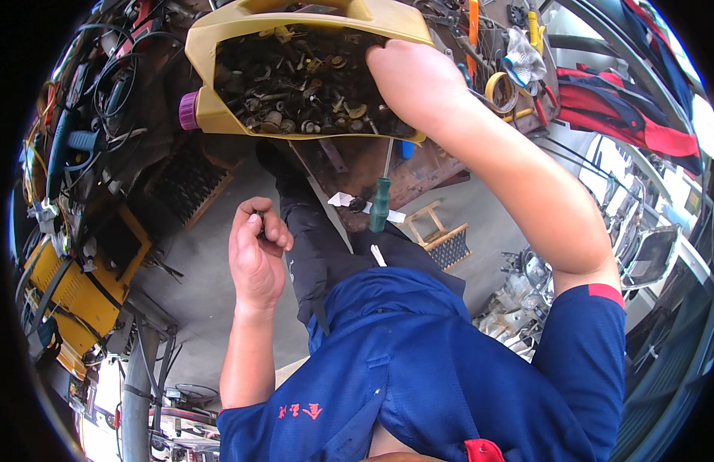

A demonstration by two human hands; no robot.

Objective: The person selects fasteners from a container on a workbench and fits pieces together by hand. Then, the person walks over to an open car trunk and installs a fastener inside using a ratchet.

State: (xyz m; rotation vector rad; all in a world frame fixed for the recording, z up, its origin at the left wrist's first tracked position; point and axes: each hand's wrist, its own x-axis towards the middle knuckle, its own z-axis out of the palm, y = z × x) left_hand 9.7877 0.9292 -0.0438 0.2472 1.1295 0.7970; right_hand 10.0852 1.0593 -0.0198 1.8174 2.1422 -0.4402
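A yellow plastic jug [205,69], cut open along its side and fitted with a purple cap [189,111], lies on the workbench. Loose screws, bolts and nuts [295,85] fill it. My right hand [419,83] reaches over the jug's right end, its fingers hidden among the dark hardware. Lower left, my left hand [258,250] is raised beside my leg, fingers curled in a pinch around a small dark piece [260,219] that is too small to name. A screwdriver with a green handle [380,205] lies below the jug, near a white strip [392,216].
Right of the jug are a roll of tape [500,92], a work glove [524,58] and several tools. Red and navy clothing [626,115] hangs farther right. Cables and power tools [83,142] crowd the left. Below stands a small wooden stool [445,240]; metal parts [519,300] are heaped at lower right.
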